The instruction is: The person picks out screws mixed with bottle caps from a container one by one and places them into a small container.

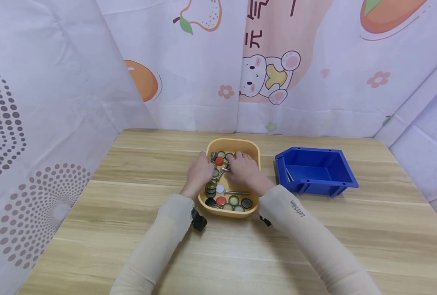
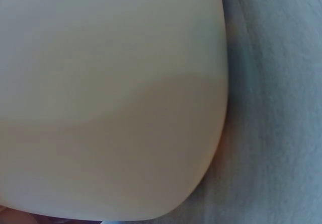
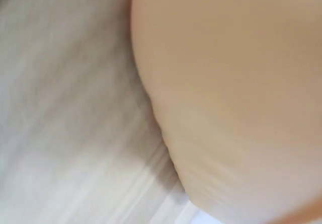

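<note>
An orange-yellow plastic basin (image 1: 237, 144) sits on the table, holding many bottle caps (image 1: 234, 200) and several silver metal bolts (image 1: 237, 192). My left hand (image 1: 200, 171) grips the basin's left rim, its fingertips partly hidden over the edge. Inside the basin, my right hand (image 1: 243, 168) reaches among the caps and pinches a silver bolt (image 1: 225, 169) by its fingertips; other bolts lie just below them. The basin's outer wall fills much of the left wrist view (image 2: 110, 83) and of the right wrist view (image 3: 236, 93), where neither hand's grip shows.
To the basin's right stands a blue open-fronted bin (image 1: 316, 186), with a few silver bolts (image 1: 289, 175) at its left end. The wood-grain table (image 1: 137, 176) backs onto a printed curtain (image 1: 203, 82). Pale sleeves and dark wrist straps cover my forearms.
</note>
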Motion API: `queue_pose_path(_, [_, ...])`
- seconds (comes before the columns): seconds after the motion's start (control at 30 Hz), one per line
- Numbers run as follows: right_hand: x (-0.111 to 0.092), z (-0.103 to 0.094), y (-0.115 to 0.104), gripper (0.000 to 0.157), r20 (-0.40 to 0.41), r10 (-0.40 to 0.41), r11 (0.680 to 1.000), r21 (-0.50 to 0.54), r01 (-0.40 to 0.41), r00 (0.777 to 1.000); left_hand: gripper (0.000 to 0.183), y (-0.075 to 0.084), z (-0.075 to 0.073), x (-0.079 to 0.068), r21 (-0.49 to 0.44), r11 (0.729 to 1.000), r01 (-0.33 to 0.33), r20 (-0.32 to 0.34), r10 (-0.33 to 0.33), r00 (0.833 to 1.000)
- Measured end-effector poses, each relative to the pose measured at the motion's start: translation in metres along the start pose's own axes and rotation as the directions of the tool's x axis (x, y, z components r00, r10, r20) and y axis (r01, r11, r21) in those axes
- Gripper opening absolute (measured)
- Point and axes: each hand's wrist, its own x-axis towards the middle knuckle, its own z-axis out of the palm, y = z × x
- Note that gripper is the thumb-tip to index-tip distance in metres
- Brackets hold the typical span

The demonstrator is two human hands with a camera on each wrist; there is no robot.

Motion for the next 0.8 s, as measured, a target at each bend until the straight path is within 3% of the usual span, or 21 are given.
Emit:
queue_pose_path(0.27, [-0.0018,0.0087,-0.0075,0.046,-0.025,0.048,0.999,-0.025,-0.048,0.999,0.025,0.0006,-0.0002,0.0003,-0.005,1.000,0.007,0.000,-0.007,1.000])
queue_pose_path(0.5, [-0.0037,0.0097,-0.0066,0.050,0.011,0.074,0.997,0.001,-0.074,0.997,0.023,0.0010,0.0001,0.0007,0.004,1.000,0.000,-0.004,0.000,1.000])
queue_pose_path(0.67, [-0.0052,0.0092,-0.0054,0.040,0.007,0.058,0.998,0.017,-0.058,0.998,0.022,0.0005,0.0001,0.0010,0.010,1.000,-0.005,-0.004,0.005,1.000])
queue_pose_path(0.8, [-0.0050,0.0091,-0.0034,0.031,-0.025,0.060,0.994,0.088,-0.058,0.998,0.024,0.0011,-0.0003,0.0003,0.011,1.000,-0.009,-0.010,0.009,1.000])
